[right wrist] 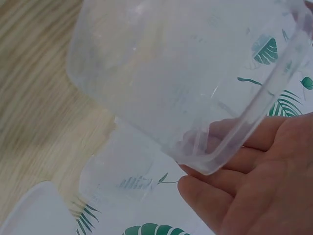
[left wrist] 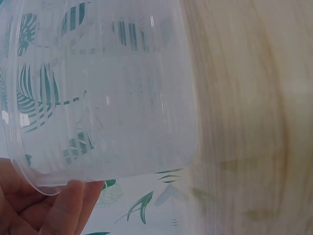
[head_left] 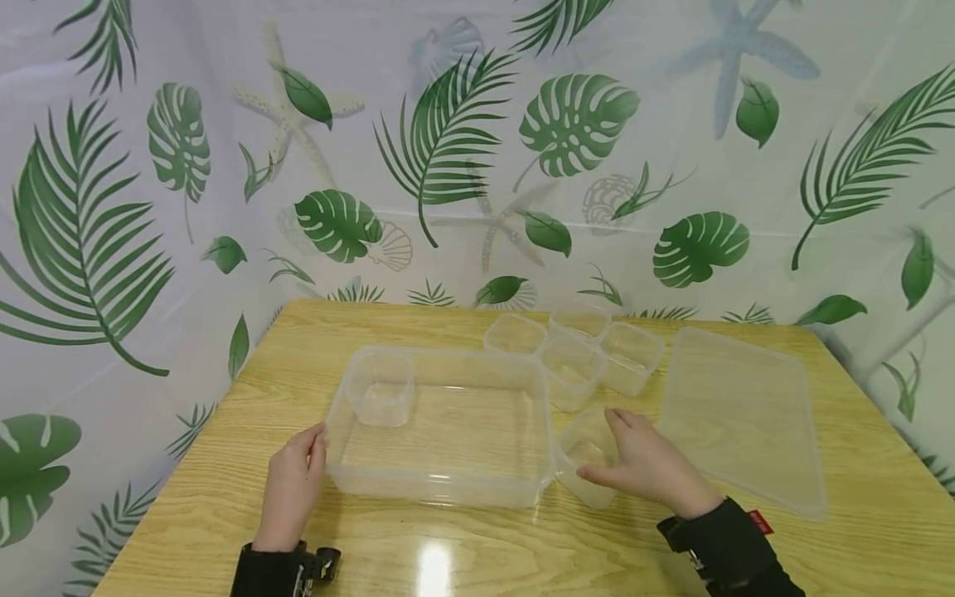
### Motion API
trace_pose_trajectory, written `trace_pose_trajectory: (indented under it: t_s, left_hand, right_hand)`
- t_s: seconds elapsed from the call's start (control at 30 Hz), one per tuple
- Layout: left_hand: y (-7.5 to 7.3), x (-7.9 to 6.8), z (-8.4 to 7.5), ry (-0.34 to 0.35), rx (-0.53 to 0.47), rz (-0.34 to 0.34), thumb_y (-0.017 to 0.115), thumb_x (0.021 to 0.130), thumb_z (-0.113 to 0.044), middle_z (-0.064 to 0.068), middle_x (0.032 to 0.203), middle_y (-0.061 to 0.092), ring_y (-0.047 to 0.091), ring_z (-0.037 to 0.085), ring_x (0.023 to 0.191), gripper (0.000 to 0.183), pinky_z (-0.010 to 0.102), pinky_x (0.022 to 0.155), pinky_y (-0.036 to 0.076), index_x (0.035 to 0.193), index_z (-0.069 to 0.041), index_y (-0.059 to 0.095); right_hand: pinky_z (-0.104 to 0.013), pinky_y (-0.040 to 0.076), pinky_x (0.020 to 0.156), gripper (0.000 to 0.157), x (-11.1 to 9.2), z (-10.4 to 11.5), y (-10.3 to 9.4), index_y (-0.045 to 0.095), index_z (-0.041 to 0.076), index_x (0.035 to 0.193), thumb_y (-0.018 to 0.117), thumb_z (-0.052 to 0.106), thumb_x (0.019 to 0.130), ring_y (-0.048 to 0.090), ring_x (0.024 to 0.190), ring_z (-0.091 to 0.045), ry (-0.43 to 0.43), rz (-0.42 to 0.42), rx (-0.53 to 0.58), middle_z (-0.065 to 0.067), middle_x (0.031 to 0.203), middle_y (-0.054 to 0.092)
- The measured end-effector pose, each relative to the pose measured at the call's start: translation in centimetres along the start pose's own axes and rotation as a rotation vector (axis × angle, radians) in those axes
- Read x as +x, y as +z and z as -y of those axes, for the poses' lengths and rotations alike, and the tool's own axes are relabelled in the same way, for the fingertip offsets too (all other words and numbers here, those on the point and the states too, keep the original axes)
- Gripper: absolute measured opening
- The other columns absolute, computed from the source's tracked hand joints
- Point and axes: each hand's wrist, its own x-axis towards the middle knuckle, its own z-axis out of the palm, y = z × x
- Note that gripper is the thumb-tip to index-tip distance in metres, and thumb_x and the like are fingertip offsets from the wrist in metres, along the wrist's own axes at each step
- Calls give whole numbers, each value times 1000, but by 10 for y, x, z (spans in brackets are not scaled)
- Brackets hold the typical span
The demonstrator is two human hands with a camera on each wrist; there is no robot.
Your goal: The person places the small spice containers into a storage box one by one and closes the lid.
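Note:
A large clear plastic container (head_left: 448, 487) sits on the table. My left hand (head_left: 293, 485) grips its left rim, and in the left wrist view the fingers (left wrist: 68, 208) lie at the rim's edge. One small clear container (head_left: 380, 406) stands inside it, in the far left corner. Just right of the large container, my right hand (head_left: 649, 464) holds another small clear container (head_left: 585, 452), which looks tilted. In the right wrist view the fingers (right wrist: 234, 142) show behind the wall of this small container (right wrist: 161, 68).
Several more small clear containers, such as the front one (head_left: 570, 373), cluster behind the right hand. A flat translucent lid (head_left: 746, 414) lies on the right of the wooden table (head_left: 477, 551). A leaf-patterned sheet (head_left: 477, 166) hangs behind and at the sides.

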Motion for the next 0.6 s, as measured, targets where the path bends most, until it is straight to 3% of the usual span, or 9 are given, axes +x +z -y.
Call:
trace_pose_trajectory:
  t_s: [0.23,0.6]
  left_hand:
    - [0,0,1,2,3,-3,42,93,-5,27,109,55,57,35,93,30,41,68,49,116,10,52]
    - [1,-3,2,39,0,-44,42,93,-5,27,106,56,57,35,90,29,42,67,49,114,11,53]
  right_hand:
    - [-54,35,87,100,-1,2,1,32,-15,128,55,64,71,33,114,-48,-2,14,0,-34,127,34]
    - [-54,36,86,97,-1,2,3,30,-15,129,61,57,72,35,113,-49,-7,-2,-9,-36,125,36]
